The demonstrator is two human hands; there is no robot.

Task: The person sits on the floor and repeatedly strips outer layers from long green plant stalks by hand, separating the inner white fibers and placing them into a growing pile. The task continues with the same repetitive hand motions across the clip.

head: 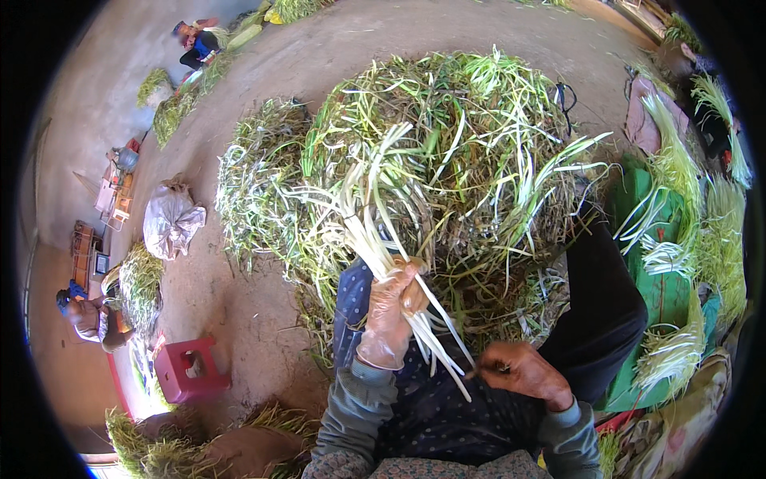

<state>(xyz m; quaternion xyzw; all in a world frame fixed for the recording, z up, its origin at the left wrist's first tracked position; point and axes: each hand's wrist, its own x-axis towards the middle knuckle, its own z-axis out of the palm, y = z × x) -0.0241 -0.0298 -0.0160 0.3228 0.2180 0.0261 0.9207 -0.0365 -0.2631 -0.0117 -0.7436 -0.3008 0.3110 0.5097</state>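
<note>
My left hand (392,317), in a clear plastic glove, is closed around a bunch of long white-stemmed leafy stalks (365,239). The leaves point up and away from me, while the white ends hang below the fist over my dark polka-dot apron (443,425). One stalk slants apart from the bunch, and its lower end meets the pinched fingertips of my bare right hand (523,372). Beyond both hands rises a big heap of tangled green and withered leaves (443,138), partly hidden by the bunch.
Sorted bundles of pale stalks (667,257) lie on a green surface (649,305) at my right. To the left are a red plastic stool (188,368) and a tied white sack (173,218). People sit by other piles, one person (90,320) at far left, another person (200,45) farther back.
</note>
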